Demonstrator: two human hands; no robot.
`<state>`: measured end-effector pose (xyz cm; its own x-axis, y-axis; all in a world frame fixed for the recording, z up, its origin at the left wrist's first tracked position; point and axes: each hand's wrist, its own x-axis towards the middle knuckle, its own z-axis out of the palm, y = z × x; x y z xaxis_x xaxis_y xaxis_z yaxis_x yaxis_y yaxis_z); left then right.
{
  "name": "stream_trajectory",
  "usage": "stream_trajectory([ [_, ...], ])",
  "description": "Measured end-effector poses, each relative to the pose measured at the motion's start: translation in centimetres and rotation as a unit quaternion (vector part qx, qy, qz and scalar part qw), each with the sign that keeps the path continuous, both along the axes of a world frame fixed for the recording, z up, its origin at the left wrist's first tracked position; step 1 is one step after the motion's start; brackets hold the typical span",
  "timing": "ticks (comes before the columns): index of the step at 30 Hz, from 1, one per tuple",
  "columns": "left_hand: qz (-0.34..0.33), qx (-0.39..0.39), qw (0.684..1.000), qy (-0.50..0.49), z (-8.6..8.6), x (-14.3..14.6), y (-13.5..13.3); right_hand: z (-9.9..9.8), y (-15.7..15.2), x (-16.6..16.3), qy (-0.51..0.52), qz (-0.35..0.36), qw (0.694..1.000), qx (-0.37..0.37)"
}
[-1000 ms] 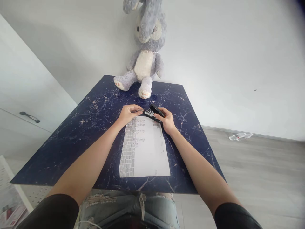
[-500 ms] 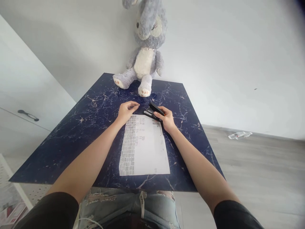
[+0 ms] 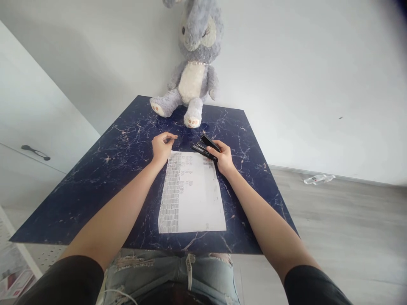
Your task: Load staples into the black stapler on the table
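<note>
A black stapler (image 3: 201, 148) is in my right hand (image 3: 224, 158), its top arm raised away from the base. My thumb and fingers wrap round its rear end, just over the top right corner of a printed sheet of paper (image 3: 199, 203). Left of the stapler, my left hand (image 3: 161, 147) is closed in a pinch above the table, near the paper's top left corner. Anything between those fingertips is too small to make out. The sheet lies flat, with dense print down its left side.
A large grey plush toy (image 3: 192, 80) sits at the back of the dark blue marbled table (image 3: 95, 182), against the wall. A white cabinet with a dark handle (image 3: 35, 152) stands at the left. Clear plastic packaging (image 3: 319, 179) lies on the floor at the right.
My left hand has moved left, away from the stapler, with its fingers still pinched. My right hand and the stapler have hardly moved; the stapler looks slightly turned.
</note>
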<state>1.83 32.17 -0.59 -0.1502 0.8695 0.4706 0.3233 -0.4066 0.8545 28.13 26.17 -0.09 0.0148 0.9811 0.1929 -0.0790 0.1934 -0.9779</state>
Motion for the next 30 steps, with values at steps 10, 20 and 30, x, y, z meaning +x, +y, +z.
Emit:
stream_trajectory([
  [10,0.071,-0.024,0.997,0.015,-1.2,-0.4,0.7,0.2,-0.1,0.0,-0.008,0.001,1.000,0.001],
  [20,0.075,0.014,0.993,0.095,1.1,0.1,-0.8,-0.1,0.0,0.2,0.006,-0.022,1.000,0.003],
  [30,-0.208,-0.020,0.880,0.427,1.1,9.1,-9.6,-1.7,2.2,2.7,0.066,-0.293,0.951,0.078],
])
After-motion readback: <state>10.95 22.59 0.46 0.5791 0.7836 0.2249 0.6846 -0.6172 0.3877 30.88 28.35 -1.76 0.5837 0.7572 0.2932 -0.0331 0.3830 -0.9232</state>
